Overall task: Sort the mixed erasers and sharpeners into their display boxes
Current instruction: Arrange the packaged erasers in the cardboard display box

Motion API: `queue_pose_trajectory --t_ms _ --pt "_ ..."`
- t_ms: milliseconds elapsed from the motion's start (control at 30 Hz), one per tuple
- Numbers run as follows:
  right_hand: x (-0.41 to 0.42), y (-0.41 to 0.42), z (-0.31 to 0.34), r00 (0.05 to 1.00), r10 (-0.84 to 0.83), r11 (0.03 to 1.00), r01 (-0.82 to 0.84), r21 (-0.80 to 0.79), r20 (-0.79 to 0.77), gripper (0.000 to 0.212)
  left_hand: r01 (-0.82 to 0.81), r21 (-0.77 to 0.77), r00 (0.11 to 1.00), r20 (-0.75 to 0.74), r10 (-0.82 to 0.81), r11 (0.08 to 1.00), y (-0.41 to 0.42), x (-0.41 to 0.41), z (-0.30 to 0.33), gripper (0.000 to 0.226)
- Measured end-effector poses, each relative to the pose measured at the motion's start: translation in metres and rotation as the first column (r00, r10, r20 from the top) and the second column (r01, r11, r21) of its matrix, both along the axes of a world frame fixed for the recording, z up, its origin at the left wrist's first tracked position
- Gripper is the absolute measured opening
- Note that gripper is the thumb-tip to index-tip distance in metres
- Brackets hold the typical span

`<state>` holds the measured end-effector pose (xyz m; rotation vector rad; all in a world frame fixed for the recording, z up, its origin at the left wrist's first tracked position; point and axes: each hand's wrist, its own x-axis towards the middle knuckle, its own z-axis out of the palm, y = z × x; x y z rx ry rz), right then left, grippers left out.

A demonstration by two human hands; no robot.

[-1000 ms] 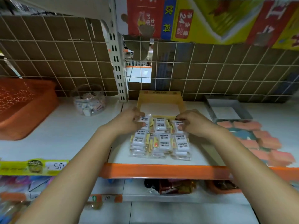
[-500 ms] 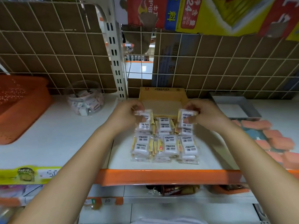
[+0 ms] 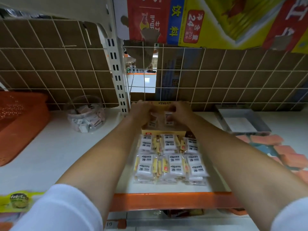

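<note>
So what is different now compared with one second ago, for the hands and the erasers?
Both hands lifted eraser packs off the back row of the pile and carried them away from the person, into the yellow display box. The left hand and right hand now each hold packs inside it. The remaining eraser pile, clear jar and grey tray stayed put.

Dim, warm indoor light falls from above on a white shelf (image 3: pixel 50 155), with soft shadows and no harsh glare. Wide-angle distortion bends the wire grid (image 3: pixel 58 70) at the edges. Both hands and the sleeves are motion-blurred.
</note>
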<state>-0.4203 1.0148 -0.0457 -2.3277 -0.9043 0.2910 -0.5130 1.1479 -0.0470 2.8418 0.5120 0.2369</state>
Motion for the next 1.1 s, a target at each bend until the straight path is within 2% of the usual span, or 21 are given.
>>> queue_pose_trajectory --t_ms 67,167,267,367,467,533,667,733,833,933,1033,1100 --pt "0.003 0.004 -0.006 0.997 0.020 1.000 -0.019 -0.023 0.070 0.027 0.012 0.142 1.000 0.005 -0.013 0.990 0.000 0.002 -0.002 0.028" --pt "0.004 0.010 -0.008 0.974 0.076 0.992 -0.051 -0.118 0.214 0.024 0.047 0.236 0.999 0.012 -0.051 0.971 0.002 0.005 -0.005 0.027" --pt "0.005 0.011 -0.006 0.890 0.189 0.955 -0.067 -0.290 0.415 0.020 0.076 0.249 0.997 -0.002 -0.078 0.966 0.004 0.006 -0.007 0.026" --pt "0.005 0.009 -0.007 0.817 0.264 0.923 -0.059 -0.380 0.513 0.019 0.142 0.227 0.989 -0.079 -0.127 0.963 0.005 0.005 -0.005 0.024" --pt "0.007 0.006 -0.013 0.860 0.259 0.910 -0.064 -0.409 0.440 0.019 0.152 0.165 0.983 -0.130 -0.132 0.974 0.004 0.002 -0.003 0.022" --pt "0.010 0.005 -0.014 0.899 0.251 0.911 -0.094 -0.401 0.360 0.019 0.156 0.177 0.982 -0.130 -0.134 0.972 0.002 0.004 -0.002 0.016" --pt "0.009 0.003 -0.013 0.911 0.267 0.911 -0.133 -0.390 0.313 0.018 0.160 0.180 0.983 -0.121 -0.140 0.970 0.000 0.004 -0.002 0.011" --pt "0.004 -0.003 -0.008 0.924 0.258 0.932 -0.160 -0.326 0.284 0.018 0.169 0.160 0.984 -0.090 -0.156 0.973 0.000 0.001 -0.001 0.019" --pt "-0.011 -0.025 0.010 0.956 0.193 0.978 -0.170 -0.118 0.220 0.020 0.212 0.141 0.977 -0.023 -0.211 0.967 0.000 -0.017 0.010 0.030" --pt "-0.036 -0.060 0.023 0.972 0.152 0.984 -0.166 0.068 0.177 0.019 0.273 0.013 0.952 0.139 -0.272 0.962 -0.013 -0.055 0.019 0.024" --pt "-0.060 -0.087 0.024 0.968 0.215 0.970 -0.227 0.086 0.128 0.015 0.193 -0.085 0.954 0.251 -0.166 0.978 -0.027 -0.096 0.014 0.014" --pt "-0.068 -0.089 0.018 0.952 0.265 0.962 -0.272 0.021 0.154 0.015 0.160 -0.141 0.963 0.240 -0.123 0.977 -0.030 -0.110 0.005 0.014"
